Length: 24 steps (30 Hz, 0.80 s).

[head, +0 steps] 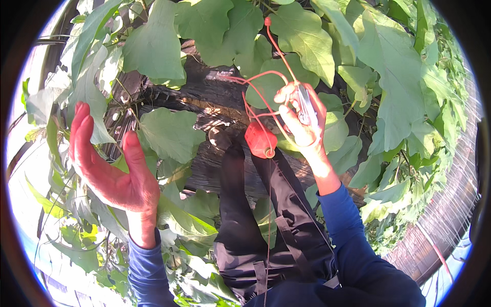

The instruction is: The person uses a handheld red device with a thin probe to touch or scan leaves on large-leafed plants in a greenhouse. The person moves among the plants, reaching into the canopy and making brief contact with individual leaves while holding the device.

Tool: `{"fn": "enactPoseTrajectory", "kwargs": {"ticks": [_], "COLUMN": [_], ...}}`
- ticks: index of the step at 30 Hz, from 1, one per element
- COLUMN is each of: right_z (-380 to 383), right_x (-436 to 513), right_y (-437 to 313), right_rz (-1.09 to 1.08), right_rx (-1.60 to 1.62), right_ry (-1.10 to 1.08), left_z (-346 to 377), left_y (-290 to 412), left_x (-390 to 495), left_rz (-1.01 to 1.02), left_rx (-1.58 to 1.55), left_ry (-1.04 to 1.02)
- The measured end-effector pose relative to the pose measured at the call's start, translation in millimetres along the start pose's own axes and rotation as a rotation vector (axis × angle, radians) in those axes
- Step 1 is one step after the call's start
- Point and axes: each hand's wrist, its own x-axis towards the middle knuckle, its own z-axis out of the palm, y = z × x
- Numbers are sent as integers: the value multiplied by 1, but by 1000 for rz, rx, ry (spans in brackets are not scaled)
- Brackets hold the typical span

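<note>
My right hand [303,119] is closed around a pale, partly metallic handle [306,107], washed out by sunlight. From it a thin orange tube [277,48] with a red tip [267,21] points away from me, among large green leaves. More orange tubing [262,94] loops to the left of this hand. Below and left of it, a small red container [261,140] hangs in front of my legs on thin cords [269,215]. My left hand [115,172] is raised with the thumb apart from the fingers, holding nothing, beside a broad leaf [167,132].
Lobed leaves [391,76] crowd around both hands. Dark, creased ground sheeting [207,96] shows between them under my black trousers [245,238]. Sheeting with pale streaks [425,238] runs along the right, and bare stems [130,101] stand at the left.
</note>
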Motion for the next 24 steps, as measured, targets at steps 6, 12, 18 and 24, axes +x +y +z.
{"fn": "enactPoseTrajectory", "kwargs": {"ticks": [6,12,18,24], "right_z": [-15,-45,-81,-112], "right_x": [-32,-79,-108,-126], "right_y": [-11,-20,-34,-31], "right_rz": [67,190,341,227], "right_rx": [137,128,226,174], "right_ry": [61,-60,-77,-117], "left_z": [-1,30,78,149], "left_y": [39,108,194,232], "left_x": [-14,-27,-7,63], "left_rz": [66,-35,53,303], "left_rx": [96,-6,-155,19], "left_ry": [-123,-225,-305,-473]}}
